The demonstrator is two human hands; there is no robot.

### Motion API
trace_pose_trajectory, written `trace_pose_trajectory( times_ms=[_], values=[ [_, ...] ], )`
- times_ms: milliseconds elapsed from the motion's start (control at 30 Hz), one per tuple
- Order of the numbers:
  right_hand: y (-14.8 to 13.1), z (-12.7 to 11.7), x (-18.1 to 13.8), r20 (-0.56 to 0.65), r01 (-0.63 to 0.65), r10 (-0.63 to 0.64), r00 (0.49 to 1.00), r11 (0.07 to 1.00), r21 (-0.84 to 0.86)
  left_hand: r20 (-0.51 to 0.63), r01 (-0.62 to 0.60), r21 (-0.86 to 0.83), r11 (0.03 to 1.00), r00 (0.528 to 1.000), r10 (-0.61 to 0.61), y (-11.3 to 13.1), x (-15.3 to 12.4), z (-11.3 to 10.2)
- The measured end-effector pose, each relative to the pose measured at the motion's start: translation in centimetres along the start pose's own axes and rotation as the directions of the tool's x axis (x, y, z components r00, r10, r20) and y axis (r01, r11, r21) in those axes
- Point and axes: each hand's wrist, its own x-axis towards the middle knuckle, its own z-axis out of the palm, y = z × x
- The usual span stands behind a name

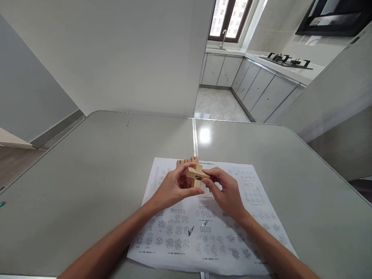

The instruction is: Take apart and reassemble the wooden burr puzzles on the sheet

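Observation:
Light wooden burr puzzle pieces [197, 174], notched and fitted crosswise, are held up between my two hands above the printed sheet [203, 248]. My left hand [176, 185] curls round their left side, with the thumb stretched beneath. From the right, my right hand [226, 192] pinches the tip of the piece that lies across. Just beyond my left fingers sit several wooden blocks [187, 161] with handwritten numbers on their ends; my hand and the held pieces partly hide them. How the held pieces lock together inside is hidden.
The sheet, printed with rows of small puzzle drawings, lies on a grey-green table [87, 186]. A metal seam [195, 135] runs down the table's middle. A small teal object [2, 204] shows at the left edge. Beyond are walls and a kitchen counter [279, 73].

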Motion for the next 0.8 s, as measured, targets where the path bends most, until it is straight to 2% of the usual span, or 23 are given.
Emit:
trace_pose_trajectory(
  times_ms=[200, 367, 467, 633, 700, 800],
  values=[
    [-0.13, -0.05, 0.04, 0.028, -0.041, 0.039, 0.999, 0.995, 0.091, -0.007, -0.006, 0.006, 1.0, 1.0, 0.006, -0.08, -0.1, -0.01],
    [-0.35, -0.39, 0.31, 0.129, -0.153, 0.124, 0.984, 0.957, 0.246, 0.004, -0.024, 0.083, 0.996, 1.0, 0.024, 0.06, -0.26, -0.02],
    [-0.39, -0.34, 0.23, 0.114, -0.13, 0.108, 0.988, 0.969, 0.211, -0.005, -0.046, 0.138, 0.989, 0.999, 0.047, 0.09, -0.19, -0.02],
    [-0.28, 0.06, -0.09, 0.039, -0.04, 0.036, 0.999, 0.991, 0.126, -0.012, -0.048, 0.071, 0.996, 0.999, 0.049, 0.02, 0.01, 0.0],
    [-0.24, 0.09, -0.09, 0.05, -0.058, 0.05, 0.997, 0.985, 0.163, -0.01, -0.043, 0.053, 0.998, 0.999, 0.044, 0.02, 0.0, 0.04],
    [-0.23, -0.14, 0.06, 0.111, -0.15, 0.124, 0.986, 0.951, 0.27, -0.013, -0.044, 0.078, 0.996, 0.999, 0.046, 0.07, -0.1, 0.15]
  ],
)
